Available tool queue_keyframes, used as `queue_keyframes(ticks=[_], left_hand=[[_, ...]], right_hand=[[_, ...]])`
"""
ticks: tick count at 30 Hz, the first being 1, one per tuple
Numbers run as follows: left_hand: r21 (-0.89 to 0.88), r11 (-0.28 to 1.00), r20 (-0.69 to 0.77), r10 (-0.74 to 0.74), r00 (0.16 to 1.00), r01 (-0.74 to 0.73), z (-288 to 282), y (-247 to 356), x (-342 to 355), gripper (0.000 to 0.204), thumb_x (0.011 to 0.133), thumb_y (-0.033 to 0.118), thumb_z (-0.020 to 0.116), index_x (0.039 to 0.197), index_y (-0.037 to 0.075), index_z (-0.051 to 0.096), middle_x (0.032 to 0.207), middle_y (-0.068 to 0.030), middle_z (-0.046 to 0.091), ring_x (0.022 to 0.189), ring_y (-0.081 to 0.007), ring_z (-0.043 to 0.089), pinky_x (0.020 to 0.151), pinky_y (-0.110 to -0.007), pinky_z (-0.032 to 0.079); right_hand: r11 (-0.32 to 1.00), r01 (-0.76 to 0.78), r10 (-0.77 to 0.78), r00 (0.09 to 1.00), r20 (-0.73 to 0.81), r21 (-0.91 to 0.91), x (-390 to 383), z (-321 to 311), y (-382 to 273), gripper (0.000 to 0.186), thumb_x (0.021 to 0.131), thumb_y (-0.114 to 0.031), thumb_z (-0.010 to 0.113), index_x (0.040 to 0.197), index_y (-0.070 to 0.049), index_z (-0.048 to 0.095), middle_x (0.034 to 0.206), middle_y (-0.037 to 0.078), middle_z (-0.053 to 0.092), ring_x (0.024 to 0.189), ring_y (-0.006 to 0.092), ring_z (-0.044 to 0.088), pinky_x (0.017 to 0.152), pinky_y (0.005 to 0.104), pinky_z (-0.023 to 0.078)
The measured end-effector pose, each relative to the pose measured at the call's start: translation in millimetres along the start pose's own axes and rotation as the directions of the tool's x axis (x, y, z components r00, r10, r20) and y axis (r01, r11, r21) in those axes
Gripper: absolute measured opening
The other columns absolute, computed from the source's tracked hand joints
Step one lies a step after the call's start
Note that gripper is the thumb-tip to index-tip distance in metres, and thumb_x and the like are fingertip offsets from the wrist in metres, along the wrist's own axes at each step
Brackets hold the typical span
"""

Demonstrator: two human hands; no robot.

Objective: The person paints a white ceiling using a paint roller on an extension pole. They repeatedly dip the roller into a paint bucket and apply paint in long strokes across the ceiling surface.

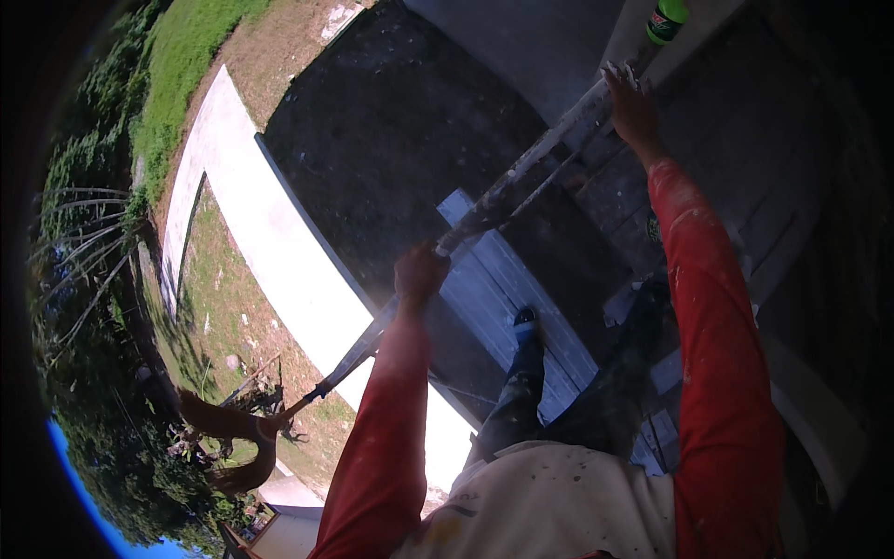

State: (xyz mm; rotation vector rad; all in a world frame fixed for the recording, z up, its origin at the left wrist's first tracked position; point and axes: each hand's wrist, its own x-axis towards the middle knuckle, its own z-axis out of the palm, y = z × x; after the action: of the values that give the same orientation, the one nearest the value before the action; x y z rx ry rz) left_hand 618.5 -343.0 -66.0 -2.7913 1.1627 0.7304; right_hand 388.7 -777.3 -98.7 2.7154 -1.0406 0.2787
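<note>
A long, paint-spattered metal pole (521, 163) runs diagonally from upper right to lower left. My left hand (419, 275) is wrapped round its middle. Higher up, my right hand (636, 116) grips it near a green plastic bottle (667, 20) at the top right. The pole's lower stretch passes behind my left forearm toward a brown curved shape (256, 438) that I cannot make out. My left foot (526, 328) rests on a pale metal plank (480, 279) below the pole; my right leg is in shadow.
A sunlit pale concrete strip (279, 261) with a raised edge runs along the left, with grass (186, 65), patchy soil and trees (93, 373) beyond. Dark shaded ground (345, 121) lies below. A shadowed concrete surface (745, 186) and a wall fill the right.
</note>
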Motion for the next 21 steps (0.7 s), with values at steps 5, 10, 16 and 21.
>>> queue_keyframes(ticks=[5, 10, 16, 21], left_hand=[[-0.024, 1.0, -0.008, 0.014, 1.0, -0.014, 5.0, -8.7, -1.8, 0.037, 0.082, 0.032, 0.07, 0.112, 0.012, 0.073, 0.099, -0.0203, 0.073, 0.097, -0.0403, 0.07, 0.088, -0.051, 0.055], [0.015, 1.0, 0.009, 0.01, 1.0, -0.01, 3.7, -6.4, -5.5, 0.035, 0.083, 0.03, 0.063, 0.112, 0.012, 0.071, 0.098, -0.0194, 0.074, 0.093, -0.0394, 0.072, 0.086, -0.051, 0.056], [0.009, 1.0, 0.01, -0.009, 1.0, 0.009, 7.5, -6.1, -7.1, 0.034, 0.083, 0.03, 0.063, 0.111, 0.013, 0.072, 0.098, -0.0194, 0.074, 0.095, -0.0405, 0.07, 0.086, -0.051, 0.056], [0.043, 0.999, -0.012, 0.02, 1.0, -0.02, 2.2, 4.3, 1.1, 0.032, 0.082, 0.029, 0.064, 0.11, 0.014, 0.071, 0.097, -0.018, 0.074, 0.094, -0.0407, 0.07, 0.086, -0.051, 0.055]], right_hand=[[0.943, 0.307, -0.329, 0.92, 0.214, 0.131, 8.8, -8.1, -15.9, 0.045, 0.09, -0.005, 0.053, 0.133, -0.014, 0.059, 0.139, 0.006, 0.059, 0.136, 0.0296, 0.051, 0.114, 0.0549, 0.034], [0.996, 0.027, -0.029, 0.999, 0.021, 0.084, 33.7, 31.9, 61.6, 0.045, 0.089, -0.009, 0.057, 0.133, -0.017, 0.059, 0.139, 0.004, 0.06, 0.133, 0.0289, 0.053, 0.111, 0.0548, 0.037], [0.999, -0.02, 0.021, 0.999, -0.033, 0.039, -4.3, 42.4, -9.0, 0.057, 0.091, -0.01, 0.049, 0.148, -0.005, 0.045, 0.146, 0.017, 0.052, 0.135, 0.0305, 0.05, 0.109, 0.0473, 0.04], [0.926, 0.206, -0.193, 0.978, -0.073, 0.317, -64.5, -21.2, -125.6, 0.051, 0.085, -0.004, 0.062, 0.135, -0.006, 0.057, 0.142, 0.012, 0.057, 0.139, 0.0383, 0.045, 0.116, 0.0576, 0.032]])
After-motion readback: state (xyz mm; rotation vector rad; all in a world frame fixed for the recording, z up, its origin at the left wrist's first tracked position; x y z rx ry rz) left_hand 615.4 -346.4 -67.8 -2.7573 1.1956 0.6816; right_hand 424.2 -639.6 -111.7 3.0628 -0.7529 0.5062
